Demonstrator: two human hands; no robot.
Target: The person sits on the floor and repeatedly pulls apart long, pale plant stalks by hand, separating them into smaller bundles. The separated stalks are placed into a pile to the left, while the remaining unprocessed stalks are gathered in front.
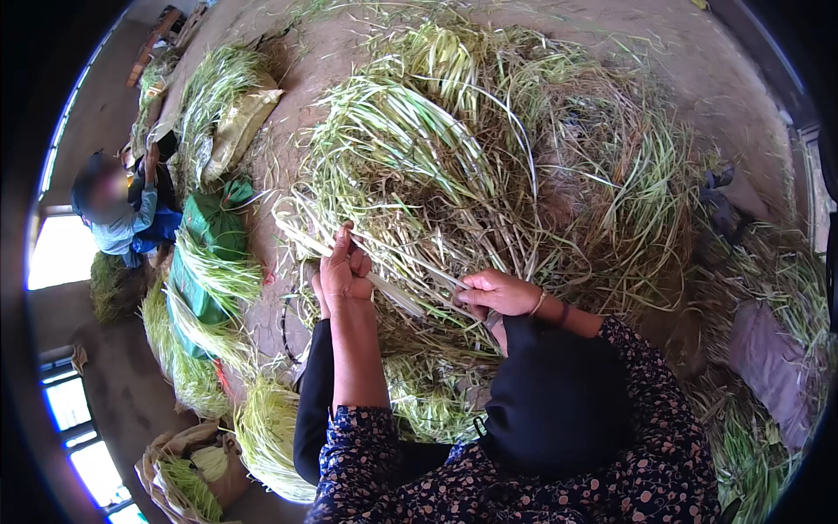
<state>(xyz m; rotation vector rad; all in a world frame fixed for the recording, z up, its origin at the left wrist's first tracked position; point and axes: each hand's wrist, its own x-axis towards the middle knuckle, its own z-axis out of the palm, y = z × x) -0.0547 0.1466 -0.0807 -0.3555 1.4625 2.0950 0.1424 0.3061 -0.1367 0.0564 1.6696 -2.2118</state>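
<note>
My left hand (pixel 345 265) is closed around several pale, cleaned plant stalks (pixel 296 230), whose ends curl out beyond the fingers. Between the fingers of my right hand (pixel 499 293) is the end of a long thin stalk (pixel 419 260) that stretches across to my left hand. Flat whitish stalk parts (pixel 395 294) hang below the left hand. Under and beyond both hands lies a large heap of long green leafy stalks (pixel 406 124), with brown, dry-looking matter among them.
At the left, cut greens lie over a green sack (pixel 208 229) and beside a tan sack (pixel 243 128). Another person (pixel 121 216) sits at the far left. An open sack of greens (pixel 196 468) stands at the lower left. A greyish-purple cloth (pixel 767 367) lies among greens at the right.
</note>
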